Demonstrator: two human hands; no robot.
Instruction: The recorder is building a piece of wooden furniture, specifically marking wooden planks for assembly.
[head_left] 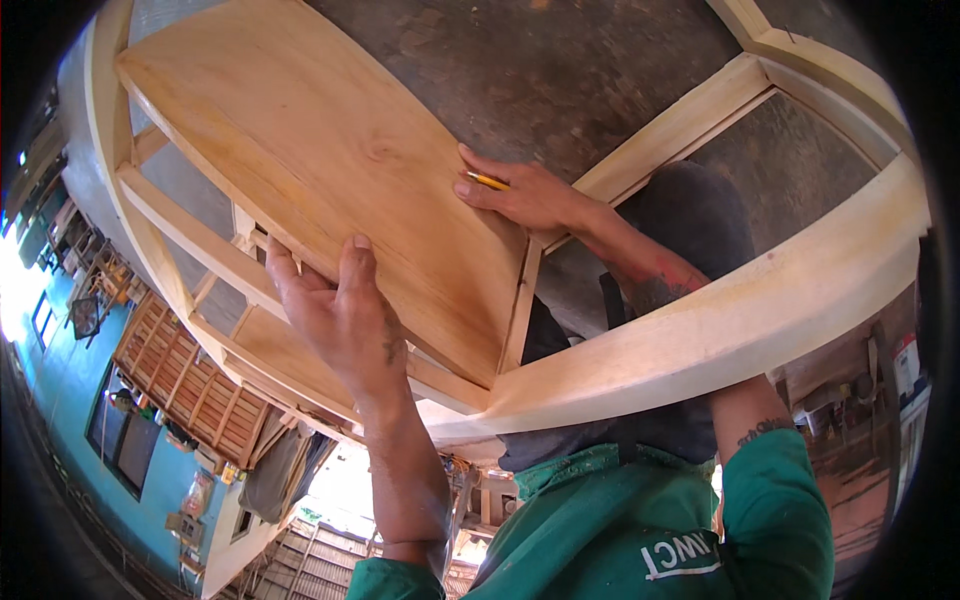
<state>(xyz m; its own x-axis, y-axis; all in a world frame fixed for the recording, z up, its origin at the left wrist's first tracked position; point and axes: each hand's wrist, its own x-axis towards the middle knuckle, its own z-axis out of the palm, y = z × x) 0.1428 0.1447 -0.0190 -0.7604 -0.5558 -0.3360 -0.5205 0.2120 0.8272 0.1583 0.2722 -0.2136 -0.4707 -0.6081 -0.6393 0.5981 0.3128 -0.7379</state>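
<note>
A flat wooden board (310, 160) lies at a slant inside a pale timber frame (700, 320). My left hand (340, 320) grips the board's near left edge, thumb on its face and fingers reaching down beside the rail. My right hand (510, 200) holds a yellow pencil (480, 178) and rests at the board's right edge, fingertips curled on it. My right forearm passes under the front rail of the frame. What my left fingertips touch below the edge is partly hidden.
Frame crossbars (680, 130) form open bays right of the board, over a dark, mottled floor (620, 50). A slatted wooden piece (190, 370) stands by a turquoise wall (70, 370) at left. Cluttered shelving and tools fill the far right edge.
</note>
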